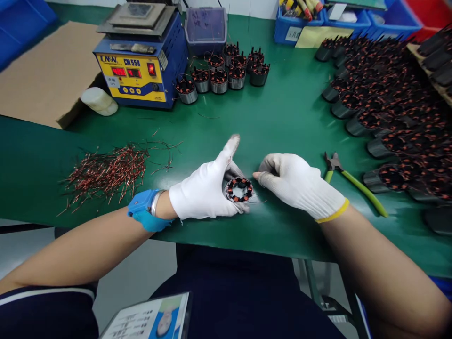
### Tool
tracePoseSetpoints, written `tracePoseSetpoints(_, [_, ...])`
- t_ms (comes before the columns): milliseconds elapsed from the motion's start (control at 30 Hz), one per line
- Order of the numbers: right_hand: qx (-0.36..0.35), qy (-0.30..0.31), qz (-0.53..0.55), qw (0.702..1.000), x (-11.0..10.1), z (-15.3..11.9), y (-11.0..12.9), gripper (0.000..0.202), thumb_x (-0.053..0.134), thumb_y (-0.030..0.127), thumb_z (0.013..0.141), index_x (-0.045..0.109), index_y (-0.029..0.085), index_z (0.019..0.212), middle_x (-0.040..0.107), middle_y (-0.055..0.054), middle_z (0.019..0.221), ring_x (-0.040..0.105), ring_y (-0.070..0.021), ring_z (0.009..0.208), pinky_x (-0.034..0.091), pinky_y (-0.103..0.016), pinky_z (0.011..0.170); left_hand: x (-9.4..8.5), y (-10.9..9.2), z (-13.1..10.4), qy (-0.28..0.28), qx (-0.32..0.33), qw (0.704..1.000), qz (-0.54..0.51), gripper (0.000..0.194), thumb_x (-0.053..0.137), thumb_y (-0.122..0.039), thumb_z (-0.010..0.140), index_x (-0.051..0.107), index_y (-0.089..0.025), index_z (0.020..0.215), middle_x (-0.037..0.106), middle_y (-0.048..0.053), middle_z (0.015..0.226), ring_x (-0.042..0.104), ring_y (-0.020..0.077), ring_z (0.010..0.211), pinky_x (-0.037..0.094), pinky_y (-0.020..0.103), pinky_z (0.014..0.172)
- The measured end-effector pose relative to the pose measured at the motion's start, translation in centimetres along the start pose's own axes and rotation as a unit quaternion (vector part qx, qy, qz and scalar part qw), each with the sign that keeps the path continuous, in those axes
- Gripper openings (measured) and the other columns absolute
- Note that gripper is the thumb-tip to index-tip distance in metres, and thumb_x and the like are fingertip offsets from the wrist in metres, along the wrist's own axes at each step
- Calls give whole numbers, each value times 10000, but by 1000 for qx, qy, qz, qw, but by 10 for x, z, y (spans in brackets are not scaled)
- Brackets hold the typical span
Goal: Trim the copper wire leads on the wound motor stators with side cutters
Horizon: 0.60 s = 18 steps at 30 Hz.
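Observation:
My left hand, in a white glove, is wrapped round a motor stator with copper windings and a black insulated ring; its open bore faces up at me. The thumb points away along the far side. Just right of the stator is my gloved right hand, thumb and forefinger pinched together. A bare fingertip shows at the pinch. Thin wire ends lie between the stator and that hand, but whether the fingers hold one is too small to tell. Green-handled cutting pliers lie to the right of my right hand.
Copper wire scraps are heaped at left. Behind stand a blue-yellow CM558 machine, a white bottle and several stators. Many more stators fill the right side. Blue bins line the back of the green table.

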State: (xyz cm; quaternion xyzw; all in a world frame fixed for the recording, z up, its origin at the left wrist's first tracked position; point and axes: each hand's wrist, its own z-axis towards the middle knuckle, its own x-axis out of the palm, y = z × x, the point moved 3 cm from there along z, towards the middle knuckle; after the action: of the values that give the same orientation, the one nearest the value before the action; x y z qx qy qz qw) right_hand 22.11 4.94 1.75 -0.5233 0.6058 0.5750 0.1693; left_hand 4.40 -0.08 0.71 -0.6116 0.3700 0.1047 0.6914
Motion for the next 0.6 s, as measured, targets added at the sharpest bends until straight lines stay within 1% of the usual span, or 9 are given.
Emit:
tracePoseSetpoints(100, [13, -36, -138, 990, -7, -10, -3, 227, 513, 406, 846, 665, 240, 821, 667, -34, 758, 596, -207, 665, 317, -283, 527, -3, -2, 0, 2, 7, 999, 32, 1154, 794, -422, 610, 119, -187, 1517, 671, 72, 1093, 665, 220, 937, 533, 328, 815])
tracePoseSetpoints(167, [17, -139, -199, 970, -15, -21, -3, 242, 487, 381, 870, 671, 225, 900, 677, -71, 867, 615, -223, 689, 367, -305, 552, -4, -3, -1, 1, 4, 998, 56, 1003, 796, -435, 608, 302, -215, 1452, 661, 70, 1126, 657, 236, 981, 532, 352, 841])
tracePoseSetpoints(233, [-53, -263, -187, 945, -22, -37, 0, 291, 507, 397, 874, 646, 206, 1044, 665, -100, 1024, 625, -210, 709, 425, -323, 596, -5, -3, -1, -4, -7, 998, 68, 892, 800, -456, 600, 409, -224, 1367, 659, 66, 1134, 657, 245, 994, 534, 371, 852])
tracePoseSetpoints(267, [-124, -290, -159, 936, -22, -44, 4, 361, 539, 440, 859, 618, 203, 1119, 652, -103, 1096, 629, -200, 721, 445, -322, 613, -6, -4, -2, -4, -14, 998, 68, 868, 799, -461, 599, 423, -220, 1343, 662, 65, 1122, 661, 245, 984, 538, 374, 844])
tracePoseSetpoints(300, [-200, -281, -135, 929, -19, -51, 8, 456, 577, 495, 830, 587, 205, 1182, 641, -98, 1151, 633, -194, 731, 454, -315, 616, -6, -4, -2, -4, -18, 998, 63, 862, 799, -464, 599, 420, -212, 1332, 667, 63, 1106, 666, 241, 971, 542, 371, 833])
tracePoseSetpoints(367, [-300, -199, -148, 921, -8, -59, 17, 577, 625, 567, 777, 562, 212, 1228, 649, -77, 1177, 637, -189, 698, 430, -304, 557, -6, -4, -3, -4, -20, 998, 53, 860, 800, -450, 602, 402, -194, 1319, 672, 61, 1081, 672, 227, 950, 547, 355, 817])
tracePoseSetpoints(433, [-286, -137, -221, 922, 6, -61, 22, 496, 597, 531, 817, 579, 233, 1214, 673, -53, 1155, 636, -183, 636, 355, -302, 490, -6, -5, -3, -8, -14, 999, 46, 850, 806, -447, 598, 402, -178, 1296, 670, 65, 1091, 671, 215, 959, 547, 338, 827])
tracePoseSetpoints(500, [-239, -133, -268, 924, 14, -59, 24, 367, 533, 445, 882, 596, 261, 1192, 686, -32, 1131, 632, -171, 605, 291, -301, 471, -7, -5, -2, -16, -11, 999, 41, 852, 809, -489, 590, 412, -167, 1272, 672, 70, 1094, 670, 210, 966, 546, 333, 846])
tracePoseSetpoints(600, [-196, -141, -275, 930, 17, -56, 25, 349, 485, 432, 902, 587, 288, 1204, 679, -25, 1132, 634, -177, 626, 248, -301, 475, -7, -5, -2, -21, -13, 999, 37, 861, 801, -549, 580, 424, -164, 1252, 678, 69, 1077, 673, 208, 956, 547, 333, 855])
